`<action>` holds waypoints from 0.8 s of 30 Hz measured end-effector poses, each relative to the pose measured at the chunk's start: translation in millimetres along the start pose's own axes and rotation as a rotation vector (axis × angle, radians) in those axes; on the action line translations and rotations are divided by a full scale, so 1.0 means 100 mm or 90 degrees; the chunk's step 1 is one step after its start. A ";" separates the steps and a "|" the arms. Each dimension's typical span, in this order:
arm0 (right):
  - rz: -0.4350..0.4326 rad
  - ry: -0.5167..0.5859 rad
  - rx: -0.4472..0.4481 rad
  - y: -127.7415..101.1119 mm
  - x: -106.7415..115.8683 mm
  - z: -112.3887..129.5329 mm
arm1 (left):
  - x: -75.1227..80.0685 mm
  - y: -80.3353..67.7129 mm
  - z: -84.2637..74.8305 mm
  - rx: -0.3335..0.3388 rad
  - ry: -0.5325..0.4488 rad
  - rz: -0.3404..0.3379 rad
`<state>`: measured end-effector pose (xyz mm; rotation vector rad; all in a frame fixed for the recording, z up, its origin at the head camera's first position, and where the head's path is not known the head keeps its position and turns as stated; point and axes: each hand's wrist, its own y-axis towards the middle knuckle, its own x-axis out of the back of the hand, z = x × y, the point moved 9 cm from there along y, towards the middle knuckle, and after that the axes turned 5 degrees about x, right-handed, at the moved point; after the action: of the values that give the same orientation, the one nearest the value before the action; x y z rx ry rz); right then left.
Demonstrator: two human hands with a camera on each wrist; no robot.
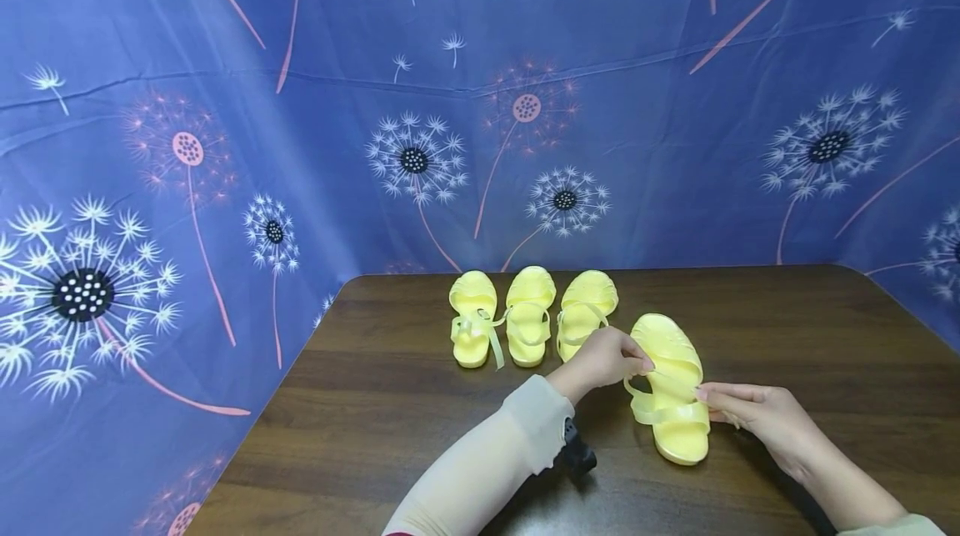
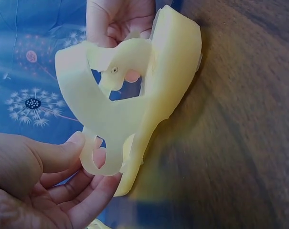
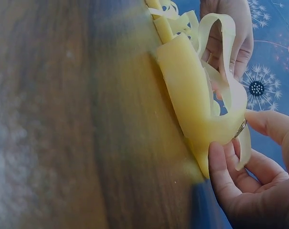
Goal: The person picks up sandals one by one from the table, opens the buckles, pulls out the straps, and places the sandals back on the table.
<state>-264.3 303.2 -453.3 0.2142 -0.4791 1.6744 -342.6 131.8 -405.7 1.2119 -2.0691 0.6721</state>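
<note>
A yellow jelly sandal [image 1: 678, 353] stands on the table at the right, its toe pointing away. My left hand [image 1: 606, 359] is at its left side; in the left wrist view the thumb and fingers pinch the side of the strap [image 2: 108, 155] by a slotted opening. My right hand [image 1: 765, 419] is at the sandal's right side. The right wrist view shows its thumb and fingers holding the strap near a small metal buckle [image 3: 240, 129]. A loose strap end [image 3: 244, 152] hangs down between these fingers. The heel strap arches over the sole.
Three more yellow sandals stand in a row at the back: a left one [image 1: 472, 294] with its strap fastened across, a middle one [image 1: 530, 286] and a right one [image 1: 588, 293] partly behind my left hand. The brown wooden table [image 1: 360, 419] ends at a blue dandelion-print cloth [image 1: 480, 36].
</note>
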 end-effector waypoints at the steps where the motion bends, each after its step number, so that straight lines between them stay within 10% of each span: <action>1: 0.001 0.003 0.002 0.00 0.00 0.00 | 0.00 0.00 0.00 0.002 -0.002 0.000; 24: 0.007 0.043 -0.009 0.00 -0.05 -0.03 | -0.19 0.07 -0.34 -0.068 0.127 0.019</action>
<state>-263.4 300.1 -457.9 0.1439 -0.4416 1.6834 -332.1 169.5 -397.8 1.0131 -1.9345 0.6605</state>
